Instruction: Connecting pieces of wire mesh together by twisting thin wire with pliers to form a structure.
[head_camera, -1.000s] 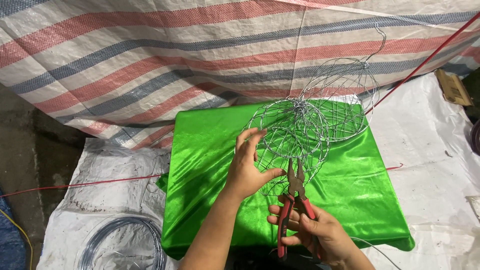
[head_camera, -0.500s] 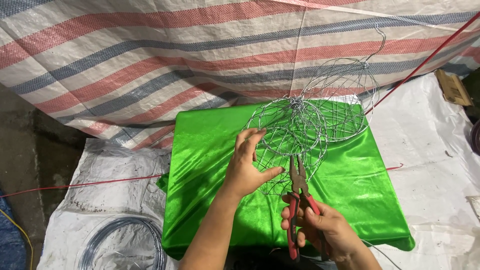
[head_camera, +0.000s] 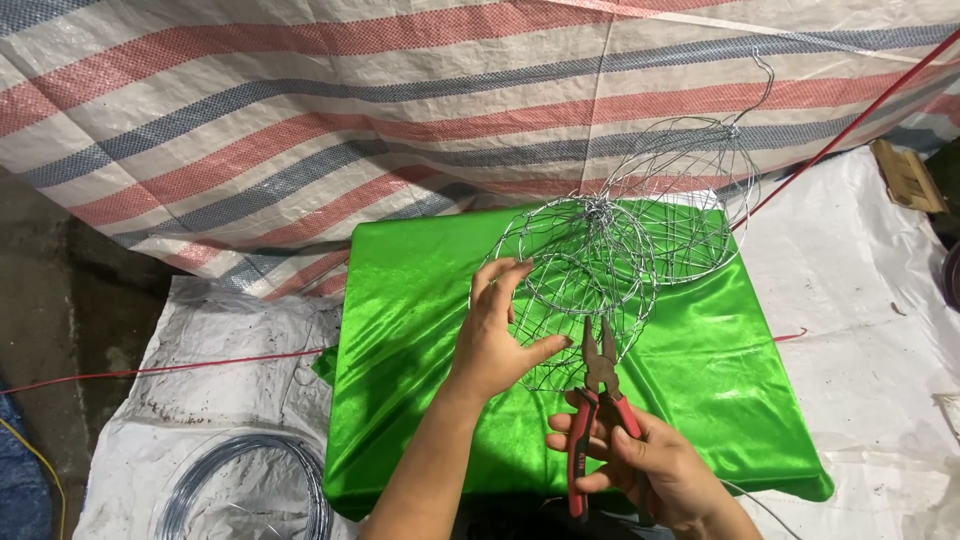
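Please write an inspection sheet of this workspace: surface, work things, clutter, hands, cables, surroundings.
Surface: green satin cloth over a low table, wrinkled and shiny.
Job's things: wire mesh basket on the cloth; second wire basket behind it, a hooked wire standing up from its top.
Clutter: coil of grey wire on the white plastic sheet; cardboard piece at right.
Grippers: left hand touches the near basket's rim; right hand holds red-handled pliers, jaws slightly open, near the mesh.
Cables: red cord on the floor; red line running diagonally at right.
Surroundings: striped tarpaulin backdrop.
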